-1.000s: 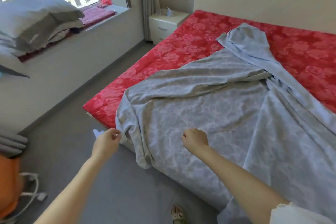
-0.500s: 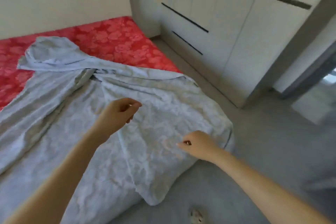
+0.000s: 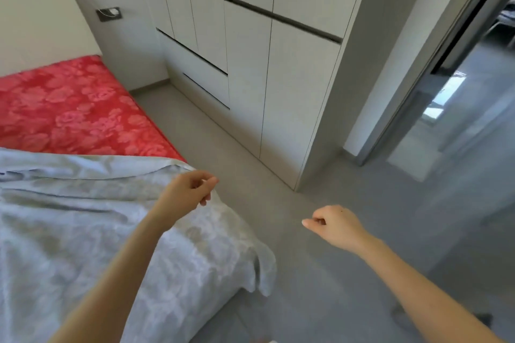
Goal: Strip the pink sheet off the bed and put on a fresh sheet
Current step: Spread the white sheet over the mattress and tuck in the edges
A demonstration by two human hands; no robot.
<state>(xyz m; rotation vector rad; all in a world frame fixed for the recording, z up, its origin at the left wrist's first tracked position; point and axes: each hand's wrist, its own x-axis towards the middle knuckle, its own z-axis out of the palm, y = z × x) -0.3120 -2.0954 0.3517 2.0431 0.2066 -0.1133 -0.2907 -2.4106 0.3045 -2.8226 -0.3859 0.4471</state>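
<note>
Grey sheet (image 3: 83,231) beneath curled, empty left fingers (image 3: 206,183); right fingers (image 3: 316,220) curled too, apart over floor (image 3: 306,301).

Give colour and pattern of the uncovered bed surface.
Bed surface: red with a pink floral pattern, best seen in head view.

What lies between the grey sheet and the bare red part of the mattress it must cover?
Nothing visible: the red mattress lies bare from the edge of the grey sheet up to the headboard.
</note>
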